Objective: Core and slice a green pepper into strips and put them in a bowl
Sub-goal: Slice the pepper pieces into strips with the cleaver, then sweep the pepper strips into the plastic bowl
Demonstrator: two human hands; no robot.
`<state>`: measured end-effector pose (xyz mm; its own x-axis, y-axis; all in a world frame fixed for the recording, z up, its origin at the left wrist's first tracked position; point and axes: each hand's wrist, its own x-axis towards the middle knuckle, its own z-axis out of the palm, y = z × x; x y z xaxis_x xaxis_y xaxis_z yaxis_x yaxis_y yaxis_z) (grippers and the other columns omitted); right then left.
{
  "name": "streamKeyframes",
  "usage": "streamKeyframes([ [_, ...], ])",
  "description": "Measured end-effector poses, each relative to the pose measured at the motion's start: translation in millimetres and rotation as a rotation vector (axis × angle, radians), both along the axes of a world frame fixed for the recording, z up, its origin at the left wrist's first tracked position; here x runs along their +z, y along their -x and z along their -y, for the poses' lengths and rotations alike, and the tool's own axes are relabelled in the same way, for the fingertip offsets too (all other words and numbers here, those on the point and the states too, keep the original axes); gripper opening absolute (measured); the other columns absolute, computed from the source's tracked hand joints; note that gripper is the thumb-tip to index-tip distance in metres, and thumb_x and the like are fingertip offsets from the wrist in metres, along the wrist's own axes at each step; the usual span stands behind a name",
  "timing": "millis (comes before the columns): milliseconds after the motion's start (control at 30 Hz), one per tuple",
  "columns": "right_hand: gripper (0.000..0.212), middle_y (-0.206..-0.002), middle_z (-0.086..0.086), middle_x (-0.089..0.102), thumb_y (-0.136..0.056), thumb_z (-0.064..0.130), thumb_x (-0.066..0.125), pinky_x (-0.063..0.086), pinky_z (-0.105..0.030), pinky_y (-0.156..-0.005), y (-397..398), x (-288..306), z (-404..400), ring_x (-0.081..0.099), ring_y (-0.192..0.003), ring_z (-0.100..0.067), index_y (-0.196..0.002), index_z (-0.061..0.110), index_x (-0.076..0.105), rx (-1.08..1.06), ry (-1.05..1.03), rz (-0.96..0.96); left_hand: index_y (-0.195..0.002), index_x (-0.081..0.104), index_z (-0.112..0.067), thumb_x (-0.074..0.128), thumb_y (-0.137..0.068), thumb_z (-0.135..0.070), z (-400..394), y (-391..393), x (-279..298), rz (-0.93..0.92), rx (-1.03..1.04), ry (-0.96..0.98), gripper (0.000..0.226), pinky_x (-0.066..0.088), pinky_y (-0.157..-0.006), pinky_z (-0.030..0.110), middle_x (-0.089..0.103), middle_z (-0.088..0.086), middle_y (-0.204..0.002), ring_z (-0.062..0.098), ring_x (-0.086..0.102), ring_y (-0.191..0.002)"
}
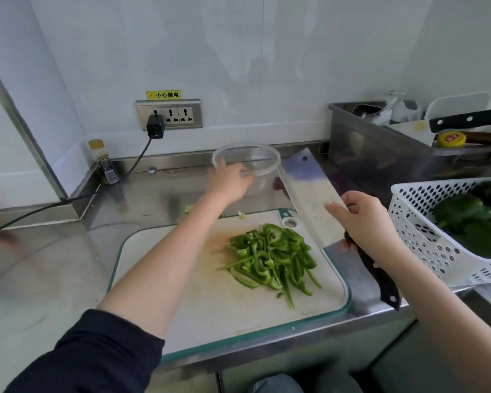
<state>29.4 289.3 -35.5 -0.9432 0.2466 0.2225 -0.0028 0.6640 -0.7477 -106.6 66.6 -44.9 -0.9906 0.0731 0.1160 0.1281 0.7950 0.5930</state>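
Note:
A pile of green pepper strips lies on the white cutting board with a teal rim. Behind the board stands a clear empty bowl. My left hand reaches over the board and grips the bowl's near rim. My right hand holds a wide cleaver by its dark handle, index finger along the blade. The blade points up and away, over the board's right back corner.
A white perforated basket with whole green peppers sits at the right. A steel tray with a knife and yellow lid stands behind it. A small bottle and a plugged cable are at the left back.

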Motion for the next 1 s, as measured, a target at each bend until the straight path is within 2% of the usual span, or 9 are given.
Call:
streamKeyframes([
  [100, 0.034, -0.047, -0.006, 0.048, -0.093, 0.031, 0.057, 0.034, -0.018, -0.032, 8, -4, -7, 0.055, -0.033, -0.029, -0.072, 0.004, 0.057, 0.010, 0.042, 0.048, -0.118, 0.058, -0.011, 0.044, -0.095, -0.045, -4, 10, -4, -0.083, 0.091, -0.155, 0.043, 0.038, -0.095, 0.033, 0.040, 0.019, -0.141, 0.030, 0.046, -0.126],
  [200, 0.032, -0.050, -0.011, 0.048, -0.093, 0.032, 0.057, 0.035, -0.021, -0.034, 12, -8, -10, 0.048, -0.028, -0.023, -0.077, 0.004, 0.062, 0.012, 0.121, 0.080, -0.127, 0.041, -0.012, 0.056, -0.091, -0.035, 1, 15, -1, -0.226, 0.340, -0.287, 0.045, 0.042, -0.075, 0.032, 0.035, 0.015, -0.136, 0.033, 0.058, -0.098],
  [300, 0.027, -0.051, -0.009, 0.049, -0.092, 0.030, 0.058, 0.036, -0.022, -0.035, 14, -8, -14, 0.049, -0.028, -0.022, -0.079, 0.008, 0.063, -0.003, 0.188, 0.084, -0.136, 0.026, -0.003, 0.061, -0.087, -0.029, 9, 30, 1, -0.063, 0.410, -0.320, 0.065, 0.046, -0.083, 0.038, 0.040, 0.018, -0.137, 0.035, 0.054, -0.112],
  [400, 0.020, -0.056, -0.009, 0.051, -0.092, 0.026, 0.058, 0.042, -0.026, -0.040, 12, -5, -14, 0.048, -0.030, -0.022, -0.080, 0.012, 0.065, -0.010, 0.261, 0.093, -0.131, 0.040, 0.002, 0.048, -0.090, -0.018, 10, 40, 3, 0.064, 0.369, -0.259, 0.046, 0.045, -0.073, 0.032, 0.054, 0.019, -0.127, 0.033, 0.058, -0.107],
  [600, 0.016, -0.056, -0.008, 0.054, -0.091, 0.014, 0.053, 0.048, -0.027, -0.045, 3, 2, -8, 0.057, -0.037, -0.025, -0.084, 0.016, 0.066, -0.002, 0.235, 0.091, -0.121, 0.050, 0.005, 0.040, -0.093, -0.004, 9, 34, 19, -0.003, 0.419, -0.251, 0.031, 0.055, -0.081, 0.040, 0.059, 0.022, -0.120, 0.037, 0.063, -0.099],
  [667, 0.021, -0.054, -0.006, 0.055, -0.089, 0.009, 0.050, 0.050, -0.026, -0.047, -3, 7, -6, 0.062, -0.043, -0.026, -0.086, 0.019, 0.069, 0.022, 0.239, 0.071, -0.125, 0.046, 0.003, 0.037, -0.095, -0.006, 18, 21, 38, -0.043, 0.428, -0.312, 0.032, 0.056, -0.067, 0.039, 0.059, 0.020, -0.119, 0.031, 0.065, -0.081],
  [767, 0.024, -0.056, 0.000, 0.055, -0.089, 0.009, 0.050, 0.051, -0.024, -0.051, -14, 19, 5, 0.064, -0.048, -0.024, -0.092, 0.021, 0.071, 0.093, 0.216, 0.026, -0.121, 0.048, -0.001, 0.033, -0.094, -0.006, 50, -9, 75, -0.097, 0.424, -0.510, 0.032, 0.038, -0.038, 0.025, 0.060, 0.016, -0.096, 0.016, 0.052, -0.049],
  [900, 0.028, -0.071, 0.001, 0.062, -0.091, 0.012, 0.055, 0.045, -0.012, -0.052, -35, 31, 48, 0.059, -0.055, -0.015, -0.110, 0.026, 0.068, 0.305, 0.162, 0.042, -0.069, 0.044, -0.011, 0.037, -0.086, -0.001, 105, -79, 106, -0.171, 0.393, -0.676, 0.021, 0.024, -0.034, 0.012, 0.034, 0.008, -0.051, 0.009, 0.030, -0.025],
  [1000, 0.035, -0.098, 0.005, 0.061, -0.093, 0.018, 0.054, 0.037, -0.010, -0.051, -53, 21, 97, 0.054, -0.063, -0.010, -0.126, 0.028, 0.060, 0.459, -0.083, -0.013, -0.068, 0.040, -0.010, 0.039, -0.086, 0.001, 135, -139, 113, -0.192, 0.379, -0.725, 0.021, 0.021, -0.036, 0.011, 0.029, 0.003, -0.041, 0.008, 0.023, -0.023],
])
